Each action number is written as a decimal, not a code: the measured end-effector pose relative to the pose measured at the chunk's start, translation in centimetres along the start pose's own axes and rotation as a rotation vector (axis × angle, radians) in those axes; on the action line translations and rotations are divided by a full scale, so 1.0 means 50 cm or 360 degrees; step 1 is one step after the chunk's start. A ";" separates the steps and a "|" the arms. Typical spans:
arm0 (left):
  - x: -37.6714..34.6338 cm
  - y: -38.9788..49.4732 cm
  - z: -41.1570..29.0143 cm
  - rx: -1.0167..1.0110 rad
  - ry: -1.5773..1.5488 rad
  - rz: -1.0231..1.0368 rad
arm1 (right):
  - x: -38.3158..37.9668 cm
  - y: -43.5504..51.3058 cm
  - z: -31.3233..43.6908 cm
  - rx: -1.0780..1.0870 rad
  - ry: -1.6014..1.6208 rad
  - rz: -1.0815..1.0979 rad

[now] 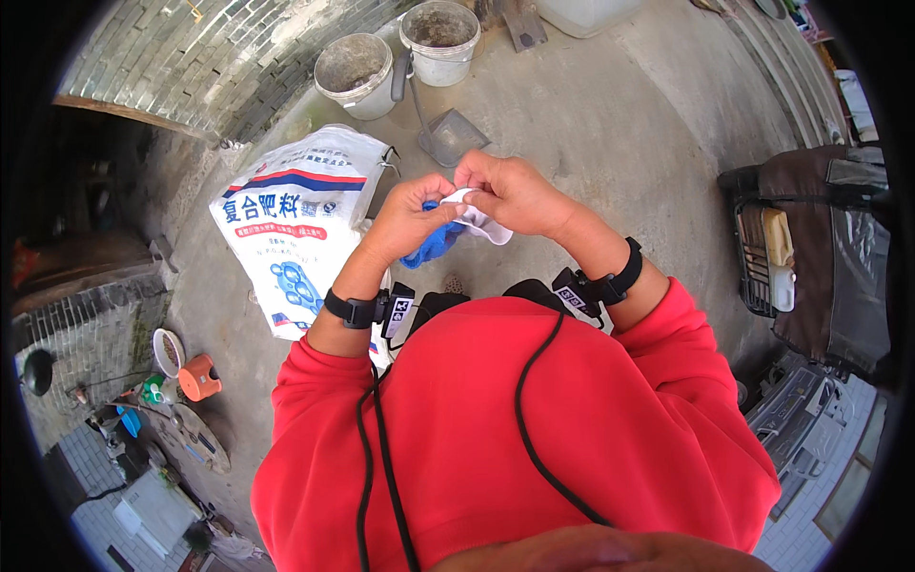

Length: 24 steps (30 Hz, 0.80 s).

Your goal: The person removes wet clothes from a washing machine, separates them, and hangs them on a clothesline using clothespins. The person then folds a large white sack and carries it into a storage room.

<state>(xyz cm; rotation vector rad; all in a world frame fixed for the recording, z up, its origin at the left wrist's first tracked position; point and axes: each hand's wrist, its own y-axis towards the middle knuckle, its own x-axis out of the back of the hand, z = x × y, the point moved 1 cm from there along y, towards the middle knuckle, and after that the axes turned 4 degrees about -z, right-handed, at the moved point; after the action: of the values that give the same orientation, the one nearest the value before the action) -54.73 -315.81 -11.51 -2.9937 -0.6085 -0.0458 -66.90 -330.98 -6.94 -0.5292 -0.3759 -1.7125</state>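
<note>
Both hands meet in front of my body, above the concrete floor. My left hand (402,220) and my right hand (520,194) pinch the edge of a white fabric piece (490,224) between thumbs and fingers. A bright blue, rough-textured cloth (433,247) hangs just below it, under my left hand. Whether blue and white belong to one item, perhaps a coated work glove, I cannot tell. Left of the hands is a large white woven fertilizer sack (286,247) with printed writing; its near end passes behind my left forearm.
Beyond the hands lie a long-handled dustpan (457,136) and two dirty white buckets (355,75), (439,43) by a brick wall (214,64). An orange stool (199,377) stands at left. A covered vehicle with a wire basket (755,250) is at right. Black cables (532,400) cross my red top.
</note>
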 end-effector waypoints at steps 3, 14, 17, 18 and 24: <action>0.054 0.034 0.026 0.0157 -0.0199 -0.0037 | -0.010 0.095 -0.079 -0.0019 0.0648 0.0316; 0.176 0.087 -0.024 0.0523 -0.0406 -0.0975 | 0.004 0.576 -0.225 -0.0630 -0.0467 -0.0031; 0.186 0.095 -0.025 0.0359 -0.0451 -0.1248 | -0.009 0.638 -0.252 -0.0765 -0.0474 0.0057; 0.186 0.096 -0.020 0.0389 -0.0480 -0.1321 | -0.013 0.650 -0.260 -0.0722 -0.0426 0.0018; 0.224 0.143 0.027 0.0510 -0.0641 -0.1447 | 0.029 0.649 -0.318 -0.0769 -0.0391 0.0027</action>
<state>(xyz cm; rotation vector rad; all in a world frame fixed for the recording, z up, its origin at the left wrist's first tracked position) -41.59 -317.91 -12.89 -2.1877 -1.7546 0.5398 -37.64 -347.10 -20.77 -1.0976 -0.1246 -1.7282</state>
